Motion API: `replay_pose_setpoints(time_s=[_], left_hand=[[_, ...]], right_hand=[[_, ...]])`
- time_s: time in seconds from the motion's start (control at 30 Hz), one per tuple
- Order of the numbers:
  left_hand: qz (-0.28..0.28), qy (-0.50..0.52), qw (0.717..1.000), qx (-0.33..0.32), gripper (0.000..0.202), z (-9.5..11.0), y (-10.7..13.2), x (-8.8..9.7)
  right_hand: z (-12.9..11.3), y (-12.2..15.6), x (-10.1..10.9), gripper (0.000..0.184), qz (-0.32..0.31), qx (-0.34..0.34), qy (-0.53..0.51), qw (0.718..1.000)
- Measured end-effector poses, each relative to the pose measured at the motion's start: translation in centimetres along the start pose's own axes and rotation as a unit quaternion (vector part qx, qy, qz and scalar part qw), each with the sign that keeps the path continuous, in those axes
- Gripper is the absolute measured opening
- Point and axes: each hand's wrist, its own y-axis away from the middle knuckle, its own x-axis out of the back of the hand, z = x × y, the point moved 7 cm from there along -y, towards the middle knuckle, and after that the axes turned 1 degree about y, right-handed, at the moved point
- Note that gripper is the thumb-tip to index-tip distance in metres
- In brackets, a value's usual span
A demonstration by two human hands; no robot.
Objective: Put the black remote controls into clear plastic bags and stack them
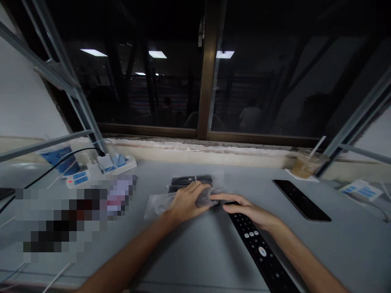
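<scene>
Head view. At lower right of the frame, a black remote point(265, 260) slants, its upper end gripped by the right hand point(233, 202). At centre, the left hand point(187, 201) is closed on a clear plastic bag point(155, 205), partly covering black items point(192, 179) on the tabletop point(189, 260). Right: a dark-screened phone point(301, 199) and a drink cup point(306, 165) with a straw point(317, 145). Upper left: a power strip point(130, 163) with plugs, beside a blue tub point(62, 159). Lower left: a pixelated patch. The remote's key markings are too small to read.
</scene>
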Motion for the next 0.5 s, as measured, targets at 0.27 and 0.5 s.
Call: replay_pose_setpoints(time_s=[0.27, 0.5], left_hand=[[-0.036, -0.023, 0.998, -0.041, 0.036, 0.7, 0.1, -0.8], [-0.025, -0.052, 0.997, -0.046, 0.040, 0.0, 0.1, -0.6]], right_hand=[[0.4, 0.0, -0.2, 0.032, 0.000, -0.012, -0.036, 0.999], [-1.2, 0.4, 0.7, 0.024, 0.082, 0.016, -0.080, 0.993]])
